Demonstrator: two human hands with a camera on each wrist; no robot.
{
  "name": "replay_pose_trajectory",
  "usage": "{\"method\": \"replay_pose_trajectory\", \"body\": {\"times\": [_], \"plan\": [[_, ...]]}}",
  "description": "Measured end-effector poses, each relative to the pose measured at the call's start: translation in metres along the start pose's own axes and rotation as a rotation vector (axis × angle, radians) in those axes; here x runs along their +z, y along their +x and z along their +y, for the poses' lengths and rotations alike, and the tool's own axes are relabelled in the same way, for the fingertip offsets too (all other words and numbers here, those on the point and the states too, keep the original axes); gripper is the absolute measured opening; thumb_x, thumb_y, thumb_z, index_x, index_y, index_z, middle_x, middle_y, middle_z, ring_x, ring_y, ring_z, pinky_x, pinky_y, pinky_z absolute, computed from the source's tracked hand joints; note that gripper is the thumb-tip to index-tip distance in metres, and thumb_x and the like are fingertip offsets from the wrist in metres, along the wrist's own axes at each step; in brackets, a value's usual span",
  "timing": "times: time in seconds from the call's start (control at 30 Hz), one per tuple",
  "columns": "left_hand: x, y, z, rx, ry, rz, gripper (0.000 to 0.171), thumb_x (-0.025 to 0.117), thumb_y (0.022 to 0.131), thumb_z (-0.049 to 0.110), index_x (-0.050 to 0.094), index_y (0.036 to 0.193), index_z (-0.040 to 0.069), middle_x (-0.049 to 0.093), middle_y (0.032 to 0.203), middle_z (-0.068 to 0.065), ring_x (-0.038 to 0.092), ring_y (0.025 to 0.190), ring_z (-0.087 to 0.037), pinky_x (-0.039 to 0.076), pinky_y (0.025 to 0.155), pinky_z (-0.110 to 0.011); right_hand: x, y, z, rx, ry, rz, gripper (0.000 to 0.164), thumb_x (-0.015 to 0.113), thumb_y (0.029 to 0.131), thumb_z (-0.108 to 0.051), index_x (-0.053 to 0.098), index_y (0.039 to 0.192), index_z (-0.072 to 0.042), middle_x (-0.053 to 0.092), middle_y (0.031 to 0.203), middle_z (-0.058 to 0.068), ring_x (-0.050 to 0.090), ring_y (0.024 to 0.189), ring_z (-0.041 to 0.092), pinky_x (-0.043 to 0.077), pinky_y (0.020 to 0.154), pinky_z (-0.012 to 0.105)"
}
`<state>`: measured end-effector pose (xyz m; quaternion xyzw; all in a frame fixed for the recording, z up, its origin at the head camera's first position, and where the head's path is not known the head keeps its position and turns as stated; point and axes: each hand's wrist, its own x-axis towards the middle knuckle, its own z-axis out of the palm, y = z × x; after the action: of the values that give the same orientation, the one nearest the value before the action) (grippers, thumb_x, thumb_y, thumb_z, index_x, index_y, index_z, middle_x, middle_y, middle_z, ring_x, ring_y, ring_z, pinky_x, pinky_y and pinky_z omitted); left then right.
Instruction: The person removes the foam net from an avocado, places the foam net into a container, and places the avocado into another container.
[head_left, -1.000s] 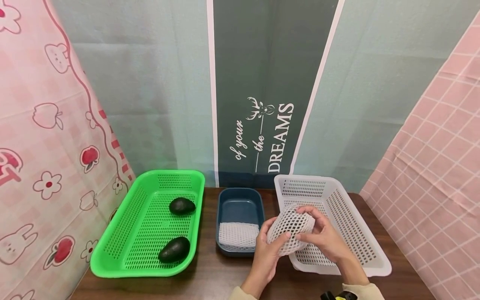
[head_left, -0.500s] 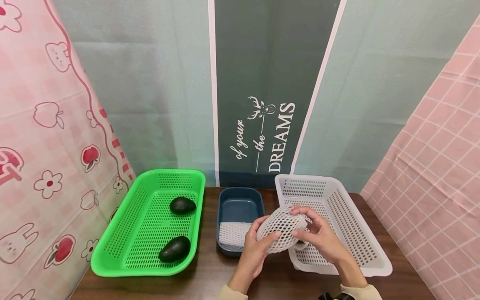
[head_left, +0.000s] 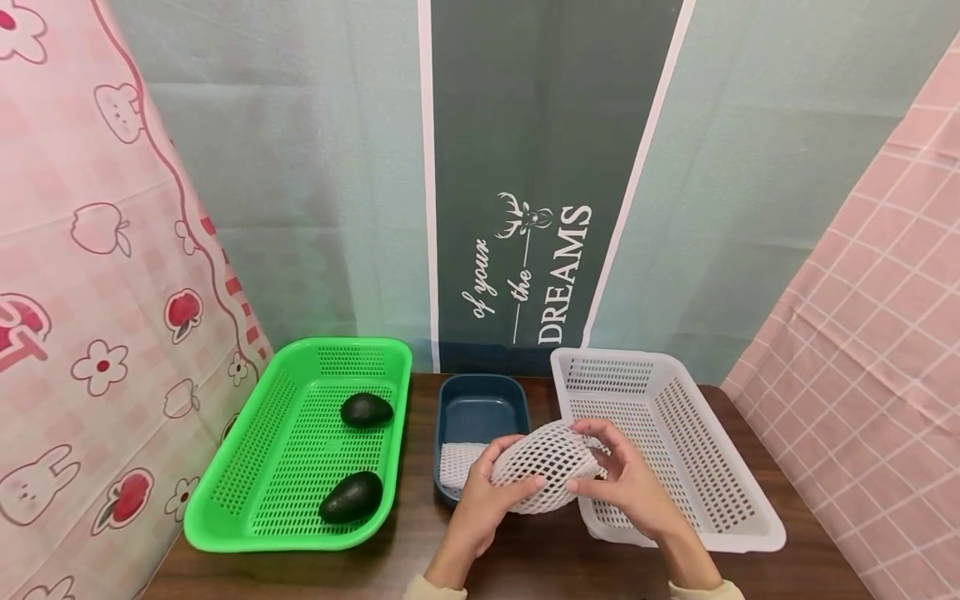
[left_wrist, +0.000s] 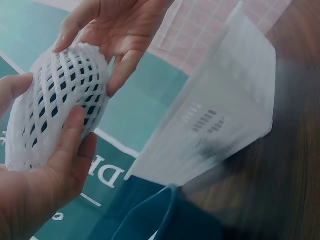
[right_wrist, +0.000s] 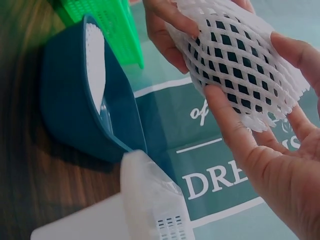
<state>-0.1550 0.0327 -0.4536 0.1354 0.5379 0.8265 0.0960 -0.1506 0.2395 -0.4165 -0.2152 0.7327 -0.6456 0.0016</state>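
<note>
Both hands hold a white foam net sleeve (head_left: 543,468) above the table's front, between the blue tub and the white basket. A dark avocado (right_wrist: 236,59) shows through the sleeve's holes in the right wrist view. My left hand (head_left: 477,498) grips the closed-looking left end, thumb on the near side. At the right end my right hand (head_left: 633,487) pinches the frilled edge between thumb and fingers. Two dark avocados (head_left: 366,410) lie in the green basket (head_left: 225,492) on the left. Flat white foam nets (head_left: 459,461) lie in the blue tub (head_left: 483,408).
A white slotted basket (head_left: 738,492) stands on the right; a dark shape (left_wrist: 215,149) shows dimly through its wall in the left wrist view. Everything stands on a brown wooden table (head_left: 420,558). Fabric curtains (head_left: 300,208) rise behind and on both sides.
Both hands have carried the sleeved avocado leftward, away from the white basket and partly over the flat nets. The sleeve has turned to lie more sideways. Baskets and loose avocados stay put.
</note>
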Motion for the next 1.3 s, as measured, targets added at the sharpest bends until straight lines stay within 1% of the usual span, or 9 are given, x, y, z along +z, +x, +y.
{"method": "replay_pose_trajectory", "body": {"times": [0.17,0.33,0.47,0.5,0.57,0.63,0.73,1.07,1.3], "plan": [[-0.012,-0.005,0.009,0.031,0.060,-0.034,0.051,0.073,0.072,0.007,0.052,0.118,0.011,0.051,0.114,-0.014,0.051,0.097,-0.028,0.046,0.077,-0.037,0.013,0.001,0.000,0.026,0.042,-0.010,0.080,0.071,0.071,0.004,0.028,0.137,-0.011,0.027,0.135,0.011,0.030,0.118,0.032,0.034,0.092,0.023],[-0.022,-0.010,0.015,0.055,0.085,-0.067,0.051,0.072,0.073,0.006,0.051,0.120,0.011,0.050,0.115,-0.014,0.050,0.097,-0.030,0.045,0.077,-0.038,0.024,0.002,0.002,0.023,0.078,-0.021,0.079,0.070,0.071,0.005,0.030,0.137,-0.011,0.023,0.138,0.009,0.029,0.118,0.032,0.037,0.090,0.025],[-0.030,-0.014,0.017,0.066,0.111,-0.061,0.051,0.073,0.072,0.005,0.052,0.118,0.010,0.051,0.114,-0.014,0.050,0.096,-0.029,0.045,0.077,-0.038,0.033,0.002,0.005,0.020,0.119,-0.027,0.079,0.070,0.071,0.006,0.029,0.137,-0.011,0.023,0.138,0.010,0.033,0.117,0.032,0.040,0.088,0.028],[-0.032,-0.015,0.018,0.072,0.119,-0.057,0.051,0.073,0.072,0.005,0.052,0.118,0.009,0.051,0.113,-0.013,0.050,0.096,-0.029,0.045,0.077,-0.038,0.035,0.002,0.006,0.016,0.135,-0.033,0.079,0.069,0.072,0.007,0.028,0.137,-0.010,0.024,0.138,0.011,0.034,0.116,0.032,0.043,0.085,0.032],[-0.035,-0.017,0.018,0.091,0.137,-0.054,0.052,0.074,0.071,0.004,0.052,0.117,0.008,0.052,0.113,-0.013,0.050,0.096,-0.029,0.045,0.078,-0.038,0.039,0.003,0.008,0.018,0.147,-0.040,0.080,0.069,0.072,0.007,0.027,0.138,-0.010,0.026,0.137,0.012,0.034,0.116,0.031,0.042,0.085,0.033],[-0.039,-0.019,0.018,0.111,0.153,-0.058,0.052,0.074,0.070,0.003,0.052,0.117,0.007,0.052,0.113,-0.013,0.050,0.097,-0.029,0.044,0.078,-0.037,0.043,0.002,0.011,0.035,0.190,-0.058,0.080,0.069,0.072,0.007,0.026,0.137,-0.008,0.029,0.134,0.015,0.037,0.114,0.032,0.046,0.078,0.041],[-0.043,-0.021,0.017,0.125,0.172,-0.074,0.052,0.073,0.070,0.002,0.052,0.117,0.007,0.051,0.113,-0.012,0.049,0.097,-0.029,0.044,0.078,-0.037,0.047,0.001,0.014,0.071,0.226,-0.069,0.079,0.069,0.071,0.007,0.027,0.136,-0.007,0.035,0.131,0.018,0.041,0.112,0.032,0.046,0.076,0.044],[-0.050,-0.024,0.017,0.097,0.193,-0.084,0.043,0.071,0.074,0.005,0.054,0.113,0.007,0.053,0.110,-0.013,0.051,0.095,-0.028,0.044,0.078,-0.036,0.053,-0.006,0.019,0.080,0.249,-0.092,0.070,0.068,0.072,0.009,0.034,0.132,-0.004,0.038,0.124,0.023,0.044,0.104,0.032,0.046,0.075,0.044],[-0.058,-0.030,0.010,0.061,0.200,-0.081,0.043,0.072,0.073,0.005,0.055,0.113,0.009,0.054,0.107,-0.012,0.052,0.093,-0.028,0.046,0.075,-0.037,0.060,-0.009,0.024,0.035,0.278,-0.127,0.068,0.067,0.071,0.011,0.034,0.130,0.004,0.037,0.122,0.027,0.046,0.104,0.029,0.046,0.074,0.045]]}}
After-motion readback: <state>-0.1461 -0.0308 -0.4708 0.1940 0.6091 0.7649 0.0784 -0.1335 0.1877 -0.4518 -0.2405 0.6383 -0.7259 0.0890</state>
